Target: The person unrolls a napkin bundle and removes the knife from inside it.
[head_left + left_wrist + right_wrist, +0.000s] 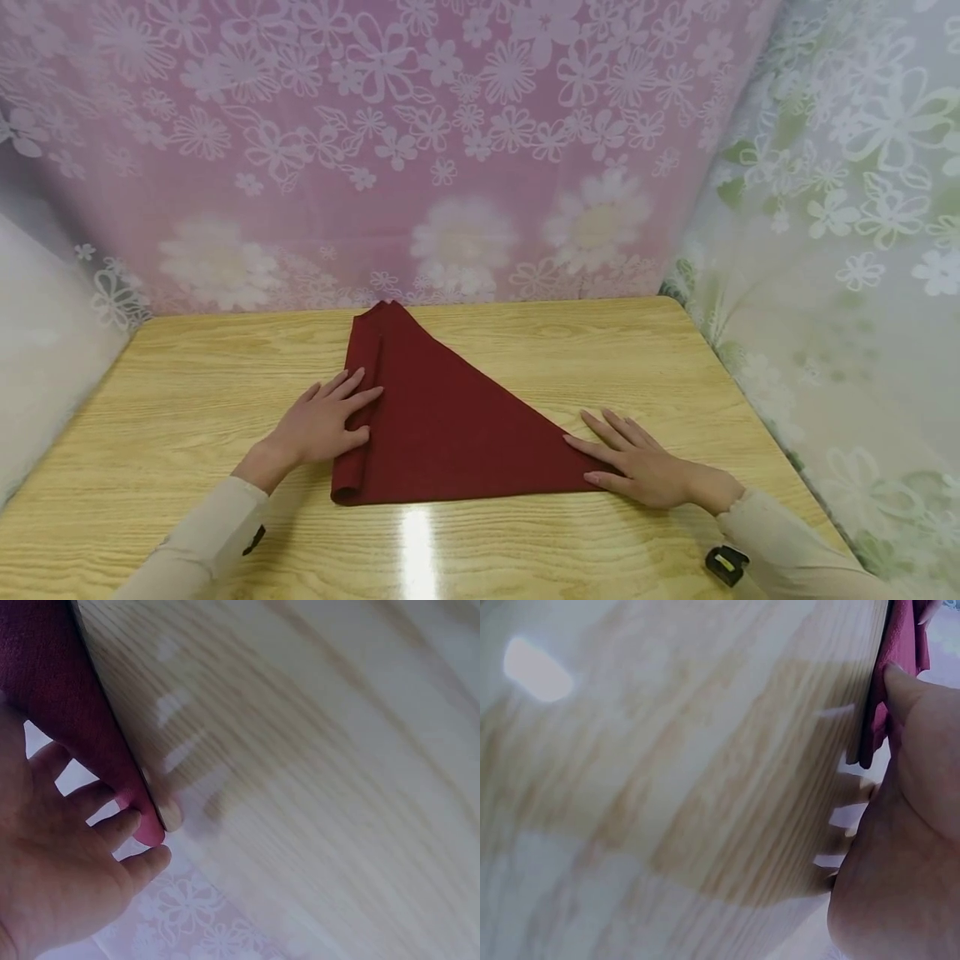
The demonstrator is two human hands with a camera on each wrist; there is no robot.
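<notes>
A dark red cloth [457, 425] lies on the table in a roughly triangular shape, its long slanting edge running from the top left down to a point at the right. Along its left side the fabric is turned over into a loose roll [347, 482]. My left hand [322, 427] rests on that roll with the fingers spread. In the left wrist view its fingers [120, 826] reach along the red fabric. Over at the cloth's right corner, my right hand [647, 473] lies with spread fingers, covering the tip. The right wrist view shows its thumb [904, 688] against the fabric.
The wood-grain table [225, 358] has a glossy top with a bright reflection near the front. A pink floral curtain [337, 208] hangs along its back edge, and a pale floral one [840, 333] on the right. A small black device [726, 566] sits by the right sleeve.
</notes>
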